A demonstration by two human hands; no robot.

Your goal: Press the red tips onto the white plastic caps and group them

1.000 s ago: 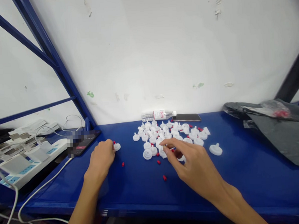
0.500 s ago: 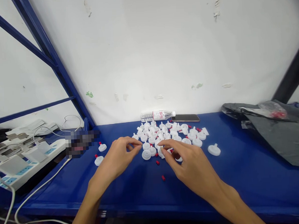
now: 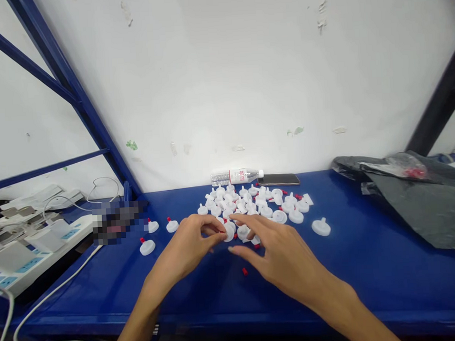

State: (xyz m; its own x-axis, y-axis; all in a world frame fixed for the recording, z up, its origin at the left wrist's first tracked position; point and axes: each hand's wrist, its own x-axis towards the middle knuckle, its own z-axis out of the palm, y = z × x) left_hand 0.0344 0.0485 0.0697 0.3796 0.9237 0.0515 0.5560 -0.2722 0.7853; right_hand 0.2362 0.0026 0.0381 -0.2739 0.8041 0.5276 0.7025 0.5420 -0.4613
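Note:
A heap of several small white plastic caps [image 3: 252, 205] with loose red plugs lies on the blue shelf [image 3: 370, 280]. My left hand [image 3: 189, 246] pinches one white cap [image 3: 228, 232] at the heap's near edge. My right hand [image 3: 277, 254] hovers beside it, fingers spread and curved over the caps, its fingertips close to the left hand's. Three caps with red plugs fitted [image 3: 153, 227] stand apart at the left. A loose red plug [image 3: 245, 272] lies in front of my hands.
A water bottle [image 3: 235, 176] and a phone [image 3: 278, 179] lie by the white wall. A dark plastic bag [image 3: 411, 191] covers the right end. Another phone [image 3: 116, 222], power strips [image 3: 25, 247] and white cables sit at the left, by blue frame bars.
My left hand left the capped pieces at the left, swung right to the heap and pinched a white cap. My right hand stayed over the heap and shifted slightly toward the left hand.

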